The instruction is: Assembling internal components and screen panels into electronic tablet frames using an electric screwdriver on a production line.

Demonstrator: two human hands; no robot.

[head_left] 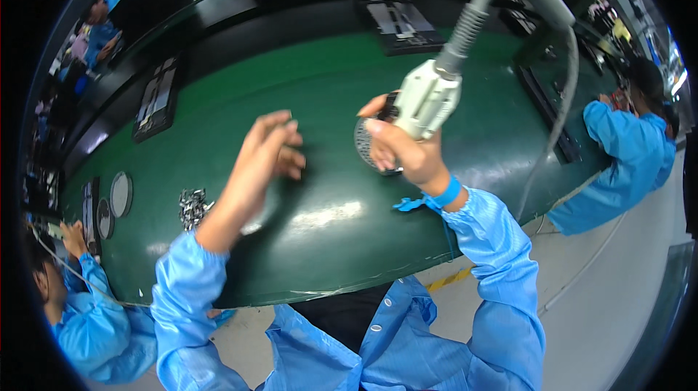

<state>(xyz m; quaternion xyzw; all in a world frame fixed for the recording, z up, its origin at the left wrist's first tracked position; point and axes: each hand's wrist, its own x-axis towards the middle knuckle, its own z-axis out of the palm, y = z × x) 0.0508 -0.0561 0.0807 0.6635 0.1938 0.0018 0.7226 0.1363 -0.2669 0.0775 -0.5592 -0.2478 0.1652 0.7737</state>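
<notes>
My right hand (416, 152) is curled round the lower end of a pale corded tool (430, 97), which looks like an electric screwdriver. A ribbed grey sleeve and cable run up from it. Beneath this hand lies a round dish (362, 145) with a speckled or perforated surface, partly covered by my fingers. Something black shows by my fingertips, too hidden to name. My left hand (270, 145) hovers over the green table to the left, slightly blurred, its fingers bent and apart with nothing seen in them. Left of that forearm sits a heap of small metal parts (193, 207).
Two round dishes (121, 195) stand at the table's left. Black trays with parts lie at the far left (156, 98) and far middle (399, 22). A long black bar (547, 111) lies at the right. The grey cable (568, 93) hangs there. Co-workers in blue sit on both sides.
</notes>
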